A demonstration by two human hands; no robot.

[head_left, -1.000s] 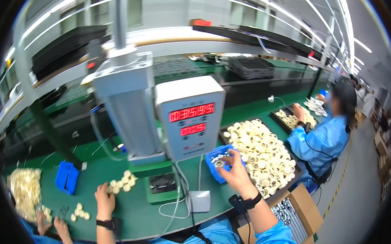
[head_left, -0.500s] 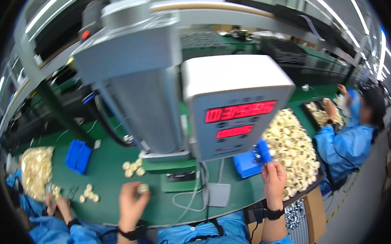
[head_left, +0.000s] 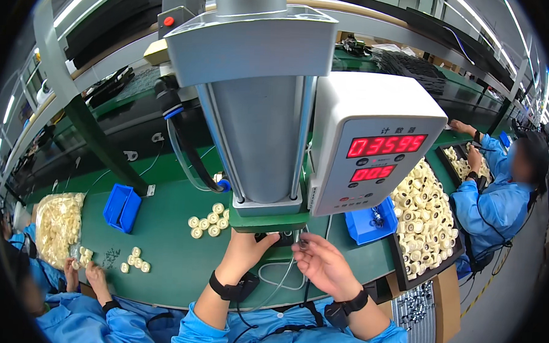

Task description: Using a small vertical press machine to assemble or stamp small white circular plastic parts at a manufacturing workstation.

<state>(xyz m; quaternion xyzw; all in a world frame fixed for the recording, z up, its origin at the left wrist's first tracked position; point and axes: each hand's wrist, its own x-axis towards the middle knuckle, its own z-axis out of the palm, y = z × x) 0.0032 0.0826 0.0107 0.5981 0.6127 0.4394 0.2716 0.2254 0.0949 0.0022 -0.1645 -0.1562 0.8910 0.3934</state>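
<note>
My left hand (head_left: 244, 254) reaches in at the foot of a grey cylinder press (head_left: 251, 140), just below its green plate (head_left: 269, 223). The thumb points right; the other fingers are mostly hidden, and whether they hold anything does not show. Right of it, my right hand (head_left: 328, 267) pinches a small dark metal part (head_left: 304, 242) between thumb and fingertips, beside a thin cable. A blue bin (head_left: 359, 231) with a few small metal parts stands beyond that hand. Cream round plastic parts (head_left: 213, 218) lie on the green table, left of the press.
A white counter box (head_left: 381, 115) with red digits hangs beside the press. A black tray (head_left: 399, 263) heaped with cream parts is at right, above a carton (head_left: 446, 305) of metal parts. Another blue bin (head_left: 122, 208) stands left. Co-workers in blue sit on both sides.
My left hand has moved from the open table to the press foot. My right hand has left the blue bin and come toward the press, now pinching a small metal part.
</note>
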